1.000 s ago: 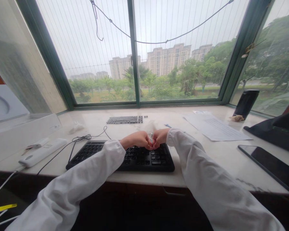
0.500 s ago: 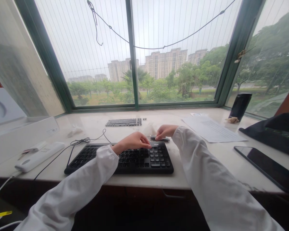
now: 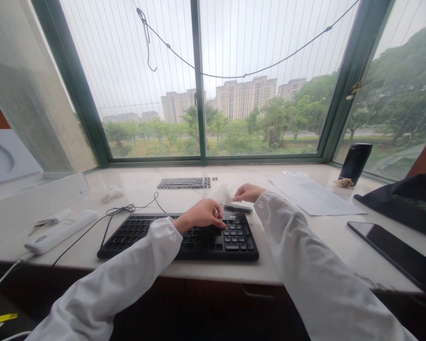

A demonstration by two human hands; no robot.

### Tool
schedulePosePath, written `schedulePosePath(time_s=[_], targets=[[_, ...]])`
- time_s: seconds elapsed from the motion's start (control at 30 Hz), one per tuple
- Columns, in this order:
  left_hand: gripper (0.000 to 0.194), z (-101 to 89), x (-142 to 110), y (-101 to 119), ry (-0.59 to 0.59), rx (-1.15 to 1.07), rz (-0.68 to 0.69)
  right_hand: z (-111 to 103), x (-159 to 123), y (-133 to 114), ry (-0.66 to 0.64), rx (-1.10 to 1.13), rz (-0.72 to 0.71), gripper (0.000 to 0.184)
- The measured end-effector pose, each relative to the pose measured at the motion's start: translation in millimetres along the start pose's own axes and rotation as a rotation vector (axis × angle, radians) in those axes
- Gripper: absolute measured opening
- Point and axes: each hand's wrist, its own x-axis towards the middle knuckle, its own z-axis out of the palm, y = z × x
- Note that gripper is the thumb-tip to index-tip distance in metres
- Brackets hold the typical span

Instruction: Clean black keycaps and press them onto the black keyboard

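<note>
Keyboard (image 3: 199,255) sat near the front edge of the white counter (image 3: 184,200), long side roughly parallel to that edge. Numpad caps looked fitted; the main block looked mostly bare.

Just changed: the hands had been together over the keys, then came apart. The right hand had let go of the slim dark tool (image 3: 238,208), so both tool and numpad were easier for me to see.

Left hand (image 3: 202,214): over the keyboard, just left of the numpad, fingers curled with a narrow pinch. Possibly something small in it, but I couldn't tell. Right hand (image 3: 249,192): behind the keyboard, fingers close together near a crumpled translucent wrap (image 3: 223,193). Couldn't confirm contact or a hold.

Edges: little counter in front of the keyboard. Cable (image 3: 120,208) looped behind its left part, easy to snag in my judgement. Phone (image 3: 386,248) lay well off to the right, paper (image 3: 315,194) farther back, right forearm between phone and keyboard. The tool lay just behind the keyboard's right part, so I saw tight clearance there.

Best room was behind the left-middle, up to the keycap rows (image 3: 184,183). Two loose caps (image 3: 215,178) sat just beside those, small enough to knock.
</note>
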Motion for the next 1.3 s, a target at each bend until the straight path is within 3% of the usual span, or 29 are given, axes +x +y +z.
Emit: schedulePosePath(time_s=[0.1,0.23,0.37,0.5,0.63,0.7,0.87,1.07,1.2,1.3], targets=[[0.039,-6.6,-3,0,0.035,0.011,0.008,4,0,1,0.168,-0.013,0.009,0.022],[0.041,-43.0,-4,-3,0.187,0.072,0.02,20,4,2,0.403,-0.079,-0.054,0.025],[0.028,-82.8,1,-17,0.492,0.302,-0.069,38,13,2,0.435,-0.181,-0.143,0.042],[0.023,-88.3,8,-32,0.651,0.496,-0.17,52,25,1,0.39,-0.266,-0.149,0.044],[0.019,-72.4,11,-37,0.587,0.54,-0.139,59,34,-1,0.344,-0.251,-0.117,0.018],[0.017,-66.5,10,-37,0.544,0.518,-0.098,58,36,-2,0.362,-0.221,-0.111,0.013],[0.024,-64.6,6,-34,0.476,0.362,0.014,49,33,-15,0.491,0.061,-0.188,0.016],[0.049,-70.3,9,-38,0.309,-0.003,0.085,57,44,-52,0.258,0.623,-0.308,0.04],[0.043,-80.5,10,-48,0.435,0.011,0.008,55,64,-74,0.105,0.643,-0.368,0.046],[0.034,-88.8,7,-56,0.587,0.239,-0.102,35,84,-71,0.134,0.379,-0.29,0.031]])
